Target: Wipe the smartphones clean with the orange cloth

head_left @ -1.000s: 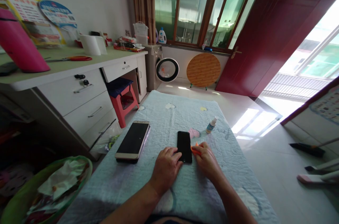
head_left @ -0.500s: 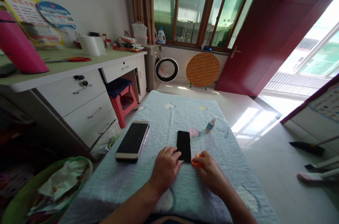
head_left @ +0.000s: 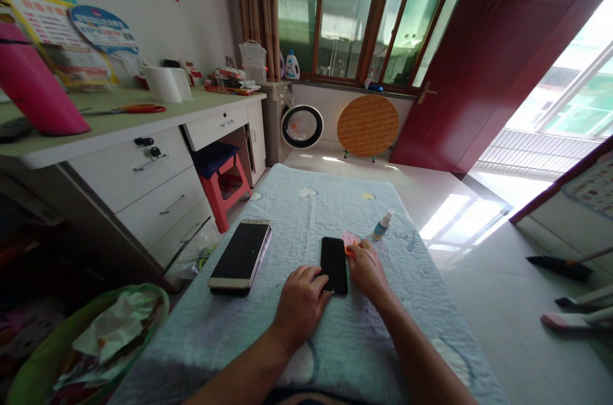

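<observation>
A black smartphone (head_left: 334,261) lies flat, screen up, on the pale blue quilted cloth (head_left: 306,220). My left hand (head_left: 301,299) grips its lower left part, with fingertips on the screen's edge and the thumb by the bottom end. Pinched in my right hand (head_left: 370,271) is an orange cloth (head_left: 351,250), mostly hidden by the fingers, at the phone's upper right edge. To the left lies a stack of phones (head_left: 242,255), the top one gold-framed with a dark screen. A small spray bottle (head_left: 382,226) stands upright beyond my right hand.
A white desk (head_left: 158,181) runs along the left, bearing a pink bottle (head_left: 36,82) and orange-handled scissors (head_left: 143,109). Near it are a red stool (head_left: 223,191) and a green-rimmed bin (head_left: 160,309). Farther back stand a washing machine (head_left: 278,105) and a round wooden tabletop (head_left: 368,126).
My right hand has slid away from me along the phone's right edge, carrying the orange cloth from the lower corner to the upper part. My left hand and the phone stay put.
</observation>
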`<state>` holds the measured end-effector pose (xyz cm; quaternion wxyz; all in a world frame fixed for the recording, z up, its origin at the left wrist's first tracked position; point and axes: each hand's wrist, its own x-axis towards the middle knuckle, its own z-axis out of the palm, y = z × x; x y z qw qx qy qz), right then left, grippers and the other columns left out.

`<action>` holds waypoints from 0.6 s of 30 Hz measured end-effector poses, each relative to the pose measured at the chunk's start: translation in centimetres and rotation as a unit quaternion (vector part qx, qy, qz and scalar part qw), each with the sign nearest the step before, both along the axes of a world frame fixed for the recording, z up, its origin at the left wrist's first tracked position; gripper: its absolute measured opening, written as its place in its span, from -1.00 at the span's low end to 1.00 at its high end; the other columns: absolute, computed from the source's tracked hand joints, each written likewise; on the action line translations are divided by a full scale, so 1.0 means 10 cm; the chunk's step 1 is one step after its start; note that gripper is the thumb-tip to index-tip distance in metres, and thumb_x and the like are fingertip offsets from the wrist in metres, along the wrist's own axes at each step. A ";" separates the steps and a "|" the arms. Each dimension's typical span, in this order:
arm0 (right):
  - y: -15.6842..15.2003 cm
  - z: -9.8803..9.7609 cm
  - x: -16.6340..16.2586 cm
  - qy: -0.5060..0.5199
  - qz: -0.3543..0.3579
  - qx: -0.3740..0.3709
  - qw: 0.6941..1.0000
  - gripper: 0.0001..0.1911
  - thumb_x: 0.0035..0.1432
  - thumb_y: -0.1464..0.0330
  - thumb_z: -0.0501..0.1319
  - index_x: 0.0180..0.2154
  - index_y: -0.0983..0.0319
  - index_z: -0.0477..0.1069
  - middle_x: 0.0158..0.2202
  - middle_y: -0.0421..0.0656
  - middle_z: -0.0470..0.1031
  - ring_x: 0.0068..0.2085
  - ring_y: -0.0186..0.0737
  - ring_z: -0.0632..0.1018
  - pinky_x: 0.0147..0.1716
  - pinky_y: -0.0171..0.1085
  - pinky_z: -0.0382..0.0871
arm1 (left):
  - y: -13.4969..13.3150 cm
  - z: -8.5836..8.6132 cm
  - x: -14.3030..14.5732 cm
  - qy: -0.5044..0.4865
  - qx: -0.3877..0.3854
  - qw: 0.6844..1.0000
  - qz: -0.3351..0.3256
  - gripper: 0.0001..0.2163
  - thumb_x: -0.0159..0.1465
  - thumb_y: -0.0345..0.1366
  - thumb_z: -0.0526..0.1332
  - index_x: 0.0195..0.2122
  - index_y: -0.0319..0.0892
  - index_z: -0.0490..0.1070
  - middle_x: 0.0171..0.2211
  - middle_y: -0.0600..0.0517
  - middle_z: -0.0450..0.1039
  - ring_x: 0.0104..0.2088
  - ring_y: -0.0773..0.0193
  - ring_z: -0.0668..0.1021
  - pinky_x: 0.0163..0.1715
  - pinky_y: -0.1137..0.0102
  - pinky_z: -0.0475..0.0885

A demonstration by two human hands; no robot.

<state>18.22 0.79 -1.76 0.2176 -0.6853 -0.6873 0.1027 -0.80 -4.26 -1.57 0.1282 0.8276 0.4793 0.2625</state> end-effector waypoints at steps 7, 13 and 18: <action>-0.25 0.03 -0.01 0.040 0.016 -0.039 0.998 -0.72 0.15 0.52 0.09 -0.26 0.27 0.58 -0.30 -0.07 0.38 -0.25 -0.21 0.44 -0.18 -0.31 0.26 | 0.01 -0.02 0.01 0.000 0.004 1.000 0.004 -0.79 0.21 -0.38 0.34 -0.12 -0.17 0.52 -0.08 -0.07 0.49 -0.05 0.04 0.47 0.00 0.14 0.39; -0.49 0.06 -0.02 0.089 0.024 -0.058 0.994 -0.73 0.15 0.51 0.09 -0.27 0.28 0.58 -0.31 -0.07 0.40 -0.24 -0.20 0.45 -0.17 -0.29 0.29 | 0.01 -0.04 0.01 0.008 0.018 1.000 0.010 -0.79 0.20 -0.42 0.33 -0.12 -0.15 0.51 -0.08 -0.06 0.48 -0.05 0.05 0.48 0.00 0.14 0.40; -0.69 0.11 -0.03 0.100 0.041 -0.070 0.992 -0.74 0.14 0.52 0.09 -0.28 0.27 0.56 -0.30 -0.07 0.40 -0.22 -0.20 0.45 -0.17 -0.30 0.29 | 0.01 -0.06 0.02 0.011 0.025 1.000 0.011 -0.77 0.19 -0.42 0.34 -0.11 -0.15 0.51 -0.08 -0.06 0.48 -0.05 0.06 0.47 0.00 0.15 0.40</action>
